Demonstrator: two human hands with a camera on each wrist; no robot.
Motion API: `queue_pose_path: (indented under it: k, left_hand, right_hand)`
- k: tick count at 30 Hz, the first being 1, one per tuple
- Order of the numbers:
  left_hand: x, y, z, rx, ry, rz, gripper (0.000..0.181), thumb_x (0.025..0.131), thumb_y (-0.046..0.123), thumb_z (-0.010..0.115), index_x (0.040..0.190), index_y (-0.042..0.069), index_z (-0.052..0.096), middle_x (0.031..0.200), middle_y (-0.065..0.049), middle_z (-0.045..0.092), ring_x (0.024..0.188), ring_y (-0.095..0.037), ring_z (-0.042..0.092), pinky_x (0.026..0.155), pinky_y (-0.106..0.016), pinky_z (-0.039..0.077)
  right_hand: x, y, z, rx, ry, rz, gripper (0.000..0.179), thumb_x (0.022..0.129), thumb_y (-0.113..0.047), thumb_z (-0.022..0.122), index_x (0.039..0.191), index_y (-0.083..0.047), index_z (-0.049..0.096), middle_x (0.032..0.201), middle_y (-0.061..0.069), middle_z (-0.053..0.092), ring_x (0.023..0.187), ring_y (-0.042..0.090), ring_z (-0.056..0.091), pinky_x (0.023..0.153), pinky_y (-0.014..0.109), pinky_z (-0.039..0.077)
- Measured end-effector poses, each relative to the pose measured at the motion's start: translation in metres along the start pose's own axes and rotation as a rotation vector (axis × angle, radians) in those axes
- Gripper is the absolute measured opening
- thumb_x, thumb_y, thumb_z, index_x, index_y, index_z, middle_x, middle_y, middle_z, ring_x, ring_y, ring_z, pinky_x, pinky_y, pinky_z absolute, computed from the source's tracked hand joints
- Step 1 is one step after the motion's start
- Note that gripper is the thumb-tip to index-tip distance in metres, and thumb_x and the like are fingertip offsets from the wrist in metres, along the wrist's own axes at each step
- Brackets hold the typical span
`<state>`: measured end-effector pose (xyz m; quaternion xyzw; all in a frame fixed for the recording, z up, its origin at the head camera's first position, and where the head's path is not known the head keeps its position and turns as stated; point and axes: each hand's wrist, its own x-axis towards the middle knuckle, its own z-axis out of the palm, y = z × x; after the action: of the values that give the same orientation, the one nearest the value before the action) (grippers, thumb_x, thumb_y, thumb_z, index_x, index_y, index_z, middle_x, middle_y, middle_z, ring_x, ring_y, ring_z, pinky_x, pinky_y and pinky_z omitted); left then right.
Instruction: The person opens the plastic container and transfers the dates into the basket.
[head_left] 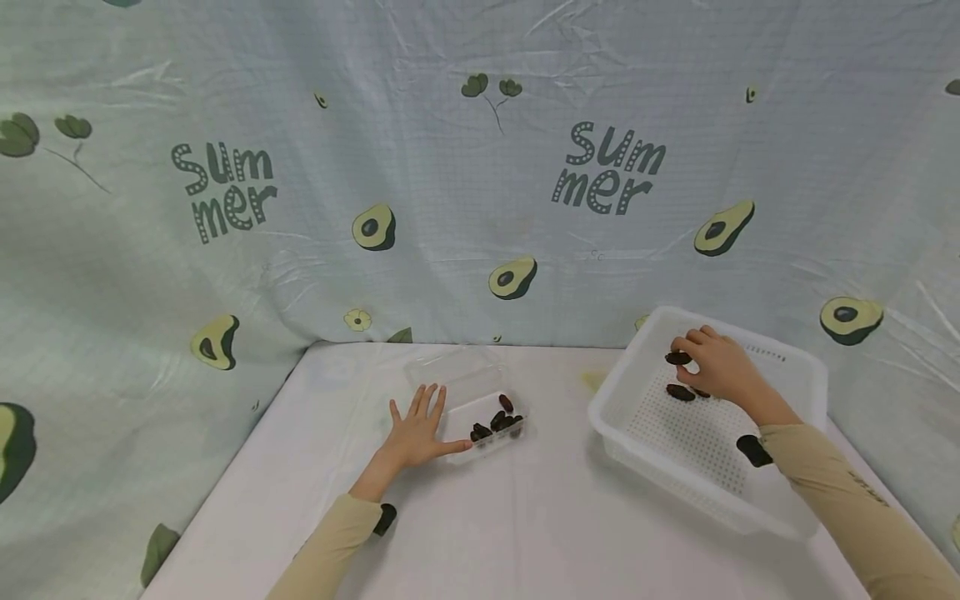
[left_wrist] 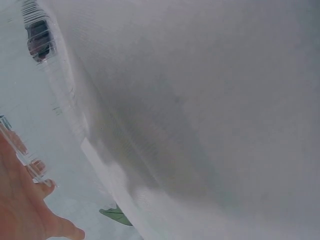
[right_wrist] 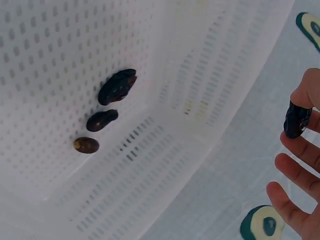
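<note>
My right hand (head_left: pixel 716 367) pinches a dark wrinkled date (right_wrist: pixel 297 119) between thumb and fingers. It is held over the white perforated basket (head_left: pixel 618 433), in which several more dates (right_wrist: pixel 117 86) lie close to a corner. At the left, a clear plastic clamshell box (head_left: pixel 457 412) stands with its lid (head_left: pixel 450 371) folded back. Several dates (head_left: pixel 498 421) are gathered along its near right side. My left hand (head_left: pixel 412 440) is spread flat with straight fingers, reaching over the box's left edge, its thumb along the front rim.
A white-covered table (head_left: pixel 525 517) carries both containers, with a stretch of bare cover between them. Behind and at both sides hangs a pale cloth (head_left: pixel 435 167) printed with avocados and lettering. The basket has high slanted walls.
</note>
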<state>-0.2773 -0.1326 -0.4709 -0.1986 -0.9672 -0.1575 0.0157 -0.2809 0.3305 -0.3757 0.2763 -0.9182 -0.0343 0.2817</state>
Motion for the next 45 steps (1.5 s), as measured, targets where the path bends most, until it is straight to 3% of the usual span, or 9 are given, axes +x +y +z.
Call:
queue_pose_path:
  k: [6, 13, 18, 26, 37, 45]
  left_hand:
    - [0.002, 0.0, 0.0, 0.085, -0.033, -0.035, 0.104, 0.071, 0.071, 0.05, 0.144, 0.008, 0.011, 0.15, -0.014, 0.012, 0.139, -0.033, 0.006, 0.098, -0.07, 0.003]
    - [0.001, -0.002, 0.0, 0.082, -0.027, -0.026, 0.106, 0.07, 0.075, 0.047, 0.145, 0.008, 0.011, 0.15, -0.014, 0.011, 0.139, -0.033, 0.005, 0.098, -0.07, 0.003]
    - [0.002, -0.003, 0.001, 0.07, -0.022, -0.022, 0.105, 0.07, 0.073, 0.049, 0.145, 0.008, 0.011, 0.15, -0.014, 0.012, 0.139, -0.033, 0.005, 0.098, -0.07, 0.002]
    - [0.004, -0.003, 0.005, 0.065, -0.017, -0.02, 0.105, 0.071, 0.073, 0.049, 0.145, 0.009, 0.011, 0.15, -0.014, 0.012, 0.139, -0.033, 0.005, 0.098, -0.07, 0.003]
    - [0.005, 0.0, 0.002, 0.06, -0.015, -0.026, 0.103, 0.072, 0.07, 0.051, 0.144, 0.008, 0.012, 0.15, -0.014, 0.012, 0.139, -0.034, 0.005, 0.097, -0.071, 0.002]
    - [0.005, 0.003, 0.001, 0.064, -0.019, -0.043, 0.102, 0.073, 0.067, 0.053, 0.145, 0.008, 0.01, 0.15, -0.014, 0.011, 0.139, -0.033, 0.004, 0.097, -0.071, 0.001]
  right_hand:
    - [-0.011, 0.012, 0.008, 0.001, -0.1, 0.129, 0.017, 0.072, -0.011, 0.067, 0.086, -0.007, 0.059, 0.075, 0.006, 0.052, 0.066, 0.019, 0.042, 0.049, 0.031, 0.033]
    - [-0.02, 0.025, 0.027, -0.022, -0.128, 0.2, 0.019, 0.073, -0.012, 0.065, 0.089, -0.005, 0.058, 0.075, 0.008, 0.05, 0.066, 0.023, 0.043, 0.047, 0.034, 0.034]
    - [-0.023, 0.036, 0.048, -0.041, -0.159, 0.242, 0.021, 0.075, -0.014, 0.063, 0.092, -0.004, 0.057, 0.079, 0.012, 0.051, 0.072, 0.03, 0.046, 0.052, 0.043, 0.038]
    - [-0.022, 0.042, 0.068, -0.045, -0.159, 0.243, 0.019, 0.074, -0.014, 0.064, 0.091, -0.007, 0.056, 0.078, 0.01, 0.049, 0.071, 0.029, 0.044, 0.052, 0.044, 0.037]
    - [-0.016, 0.046, 0.069, -0.017, -0.214, 0.252, 0.019, 0.076, -0.014, 0.064, 0.091, -0.004, 0.057, 0.083, 0.014, 0.054, 0.076, 0.033, 0.048, 0.056, 0.049, 0.039]
    - [-0.014, 0.046, 0.069, -0.003, -0.201, 0.238, 0.019, 0.076, -0.013, 0.064, 0.092, -0.004, 0.058, 0.087, 0.016, 0.056, 0.078, 0.035, 0.049, 0.057, 0.05, 0.039]
